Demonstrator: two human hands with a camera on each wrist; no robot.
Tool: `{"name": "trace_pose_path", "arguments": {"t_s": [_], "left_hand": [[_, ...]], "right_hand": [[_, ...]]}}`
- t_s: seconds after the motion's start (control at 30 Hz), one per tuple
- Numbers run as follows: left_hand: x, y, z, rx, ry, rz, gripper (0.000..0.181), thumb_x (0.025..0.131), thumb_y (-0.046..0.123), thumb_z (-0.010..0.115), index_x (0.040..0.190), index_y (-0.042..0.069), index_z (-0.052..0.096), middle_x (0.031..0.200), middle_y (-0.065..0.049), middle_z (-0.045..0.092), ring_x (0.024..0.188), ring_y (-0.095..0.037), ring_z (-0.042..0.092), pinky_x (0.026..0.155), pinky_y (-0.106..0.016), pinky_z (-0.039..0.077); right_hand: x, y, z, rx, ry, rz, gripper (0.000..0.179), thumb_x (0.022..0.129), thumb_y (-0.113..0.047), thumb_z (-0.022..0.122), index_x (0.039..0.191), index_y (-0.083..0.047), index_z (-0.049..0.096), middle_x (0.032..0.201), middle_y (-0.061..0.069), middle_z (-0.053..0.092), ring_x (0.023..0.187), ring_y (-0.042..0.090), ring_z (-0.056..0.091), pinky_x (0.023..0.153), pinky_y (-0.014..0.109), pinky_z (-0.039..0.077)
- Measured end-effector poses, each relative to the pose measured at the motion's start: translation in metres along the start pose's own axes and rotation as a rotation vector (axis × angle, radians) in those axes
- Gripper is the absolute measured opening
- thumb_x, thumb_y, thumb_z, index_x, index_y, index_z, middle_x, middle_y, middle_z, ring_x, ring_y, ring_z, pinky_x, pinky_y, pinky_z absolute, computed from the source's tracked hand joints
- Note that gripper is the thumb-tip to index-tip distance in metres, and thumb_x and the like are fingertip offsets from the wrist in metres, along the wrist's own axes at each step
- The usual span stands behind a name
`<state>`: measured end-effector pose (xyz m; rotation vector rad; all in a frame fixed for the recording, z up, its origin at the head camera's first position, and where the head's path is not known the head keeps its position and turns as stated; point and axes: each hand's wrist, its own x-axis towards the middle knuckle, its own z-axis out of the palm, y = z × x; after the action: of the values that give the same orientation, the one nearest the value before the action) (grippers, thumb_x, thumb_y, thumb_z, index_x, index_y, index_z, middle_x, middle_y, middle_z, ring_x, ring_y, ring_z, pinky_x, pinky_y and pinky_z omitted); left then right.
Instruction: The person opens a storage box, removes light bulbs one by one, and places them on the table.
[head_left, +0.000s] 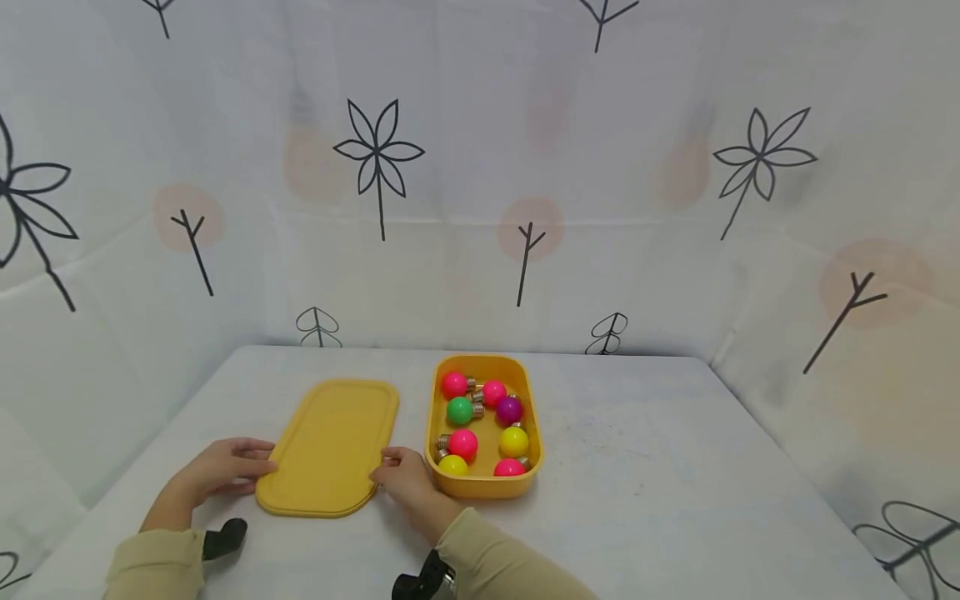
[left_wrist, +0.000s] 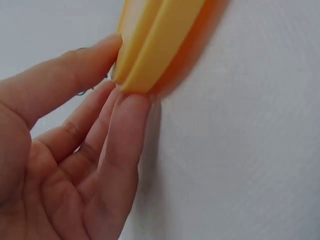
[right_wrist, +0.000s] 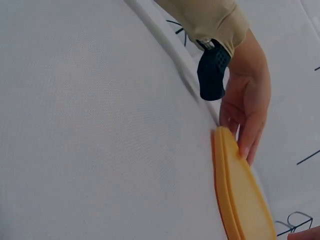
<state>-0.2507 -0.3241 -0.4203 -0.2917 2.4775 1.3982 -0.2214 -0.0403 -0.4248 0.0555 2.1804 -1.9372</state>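
A yellow plastic lid [head_left: 330, 450] with rounded corners lies flat side up between both hands, close over the white table. My left hand [head_left: 225, 468] pinches its left edge; in the left wrist view the thumb [left_wrist: 95, 57] is on the upper side and the fingertips are at the underside of the rim. At the lid's right edge, my right hand [head_left: 412, 487] grips the rim near the front. Just right of that hand stands a yellow box [head_left: 487, 457] holding several small coloured bulbs, among them a green bulb [head_left: 460, 410] and a purple bulb [head_left: 509, 410].
The white table [head_left: 637, 467] reaches back to a pale cloth backdrop [head_left: 465, 167] printed with plant drawings. Both sleeves carry a dark wrist camera, such as the left one [head_left: 225, 539]. The box's left wall is right beside the right hand.
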Motion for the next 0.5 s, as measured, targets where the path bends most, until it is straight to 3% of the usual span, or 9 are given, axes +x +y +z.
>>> {"name": "trace_pose_path", "arguments": {"t_s": [0.27,0.5], "left_hand": [[-0.002,0.007,0.005,0.127,0.096,-0.003,0.071,0.074,0.028,0.078,0.124,-0.011,0.046,0.096,-0.018,0.059,0.071,-0.018,0.055,0.062,-0.028,0.05],[-0.002,0.019,0.019,0.077,0.137,0.148,0.066,0.077,0.028,0.076,0.123,-0.011,0.048,0.104,-0.023,0.058,0.08,-0.021,0.059,0.069,-0.032,0.054]], "right_hand": [[-0.002,-0.012,-0.004,0.095,-0.122,-0.049,0.034,0.081,0.002,0.064,0.114,0.006,0.058,0.079,0.003,0.052,0.069,0.012,0.05,0.071,0.024,0.049],[-0.006,-0.027,-0.008,0.128,-0.176,-0.068,0.034,0.083,0.002,0.063,0.116,0.005,0.057,0.082,0.005,0.053,0.073,0.013,0.053,0.076,0.025,0.05]]}}
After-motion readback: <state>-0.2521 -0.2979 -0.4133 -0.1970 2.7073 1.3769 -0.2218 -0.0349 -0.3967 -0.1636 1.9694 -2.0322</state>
